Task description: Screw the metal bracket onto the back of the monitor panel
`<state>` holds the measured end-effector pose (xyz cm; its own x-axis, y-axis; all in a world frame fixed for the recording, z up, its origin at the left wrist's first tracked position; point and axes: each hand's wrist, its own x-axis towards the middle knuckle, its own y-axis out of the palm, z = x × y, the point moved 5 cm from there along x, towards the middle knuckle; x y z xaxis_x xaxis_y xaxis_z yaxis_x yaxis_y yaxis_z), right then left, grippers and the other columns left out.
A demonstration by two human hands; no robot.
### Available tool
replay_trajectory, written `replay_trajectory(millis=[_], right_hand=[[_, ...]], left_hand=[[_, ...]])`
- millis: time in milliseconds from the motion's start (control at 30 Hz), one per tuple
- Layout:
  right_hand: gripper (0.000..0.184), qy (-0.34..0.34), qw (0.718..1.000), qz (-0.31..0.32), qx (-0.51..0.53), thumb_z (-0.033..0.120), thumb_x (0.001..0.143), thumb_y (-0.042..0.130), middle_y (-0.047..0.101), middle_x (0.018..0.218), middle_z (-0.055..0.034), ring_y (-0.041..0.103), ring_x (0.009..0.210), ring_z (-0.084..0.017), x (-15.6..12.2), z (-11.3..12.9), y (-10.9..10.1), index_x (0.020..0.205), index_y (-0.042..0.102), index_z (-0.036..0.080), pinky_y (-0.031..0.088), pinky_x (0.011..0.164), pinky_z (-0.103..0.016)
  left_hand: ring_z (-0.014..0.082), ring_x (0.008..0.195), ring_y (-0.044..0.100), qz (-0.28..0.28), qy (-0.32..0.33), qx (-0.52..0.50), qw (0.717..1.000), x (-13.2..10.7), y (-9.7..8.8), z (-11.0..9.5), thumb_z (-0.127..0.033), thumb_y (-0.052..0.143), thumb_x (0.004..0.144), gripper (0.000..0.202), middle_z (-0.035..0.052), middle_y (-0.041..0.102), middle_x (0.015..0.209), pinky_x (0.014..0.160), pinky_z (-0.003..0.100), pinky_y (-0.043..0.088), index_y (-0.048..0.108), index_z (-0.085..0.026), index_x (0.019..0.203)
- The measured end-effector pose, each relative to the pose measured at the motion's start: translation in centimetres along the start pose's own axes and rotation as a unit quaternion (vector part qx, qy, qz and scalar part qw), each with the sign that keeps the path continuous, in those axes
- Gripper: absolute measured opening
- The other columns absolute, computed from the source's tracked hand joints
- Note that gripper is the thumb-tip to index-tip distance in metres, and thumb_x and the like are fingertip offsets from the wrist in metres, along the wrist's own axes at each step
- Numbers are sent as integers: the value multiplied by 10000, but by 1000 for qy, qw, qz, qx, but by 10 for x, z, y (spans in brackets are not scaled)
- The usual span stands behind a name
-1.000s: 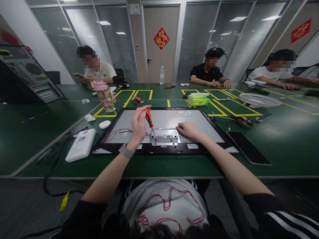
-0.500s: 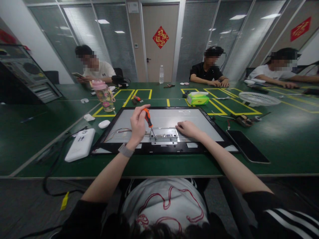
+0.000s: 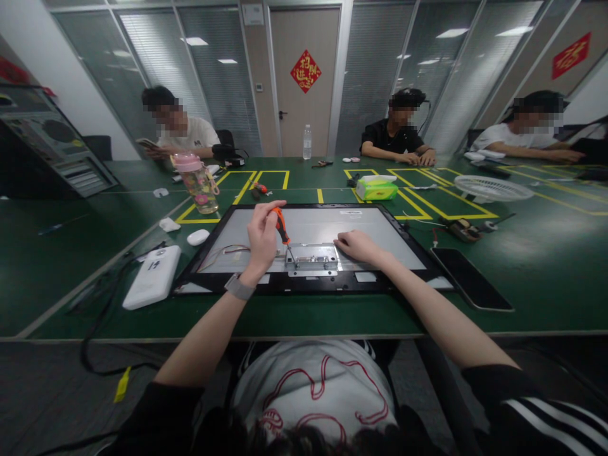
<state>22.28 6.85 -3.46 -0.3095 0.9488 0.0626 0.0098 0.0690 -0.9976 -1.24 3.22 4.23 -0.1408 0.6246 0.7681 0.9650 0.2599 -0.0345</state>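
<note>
The person's left hand (image 3: 263, 234) is grasping an orange-and-black screwdriver (image 3: 282, 226), the fingers wrapping its handle while the forefinger is stretching out over the top. The tool is leaning a little, its shaft pointing down at the left part of a metal bracket (image 3: 311, 253); from here I'm not making out whether the tip is sitting in a screw. That bracket is lying near the front edge of a black-framed panel (image 3: 394, 240), which is resting flat on the green table (image 3: 304, 316) right before the person. The right hand (image 3: 358, 246) is resting on the panel, its fingers curling just beside the bracket's right end; I can't tell whether they are gripping it. Thin wires (image 3: 223, 249) are trailing across the panel to the left of the bracket.

A white power bank (image 3: 152, 278) is lying to the left of the panel and a dark phone (image 3: 472, 278) to the right. A pink-lidded bottle (image 3: 199, 187) is standing farther back on the left, and a green tissue pack (image 3: 377, 188) is lying beyond the panel.
</note>
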Motion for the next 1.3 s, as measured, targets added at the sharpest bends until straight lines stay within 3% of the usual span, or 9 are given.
replay_trajectory(millis=[133,333,533,733,967,1167,1300], right_hand=[[407,-1,1000,-3,-1,363,954,340,694,819,-139,604,739,-204,-1,1,-2,817,658,149,274,605,-277],[408,-4,1000,-5,-3,360,956,343,695,810,-138,605,735,-199,-2,2,-3,803,652,142,259,600,-280],[389,-3,1000,-6,1,348,946,355,693,801,-142,599,722,-202,-1,1,-1,788,648,147,245,586,-284],[385,-3,1000,-4,7,346,947,354,686,798,-140,588,712,-198,0,1,-1,784,644,152,251,593,-285],[385,-6,1000,-2,6,350,949,347,691,811,-136,605,741,-204,0,1,-1,793,641,156,283,612,-279],[397,0,1000,6,3,361,959,337,694,836,-136,618,763,-201,0,0,0,805,639,154,291,621,-276],[397,0,1000,5,4,362,958,342,695,842,-139,623,774,-203,0,0,0,815,644,148,295,625,-275]], left_hand=[[106,687,533,1,0,8,1000,0,0,-3,-210,527,854,166,16,567,821,667,238,449,680,-202,916],[146,855,569,3,-3,-7,1000,0,0,2,-220,397,907,297,39,614,914,772,276,445,681,-193,991],[133,752,550,8,-1,3,1000,0,0,-2,-267,522,863,189,24,608,834,701,256,443,690,-203,922],[156,844,585,19,-20,-38,999,-1,1,6,-254,426,907,285,37,643,918,773,292,459,675,-204,1037],[121,732,553,16,-13,-18,1000,0,2,2,-267,590,829,130,17,602,841,654,244,450,682,-226,911],[138,796,589,27,-41,-71,996,-1,4,5,-268,431,910,277,46,646,911,720,279,475,664,-213,1049],[118,744,562,19,-26,-28,999,-2,3,2,-279,536,873,192,25,593,840,655,240,458,680,-224,988]])
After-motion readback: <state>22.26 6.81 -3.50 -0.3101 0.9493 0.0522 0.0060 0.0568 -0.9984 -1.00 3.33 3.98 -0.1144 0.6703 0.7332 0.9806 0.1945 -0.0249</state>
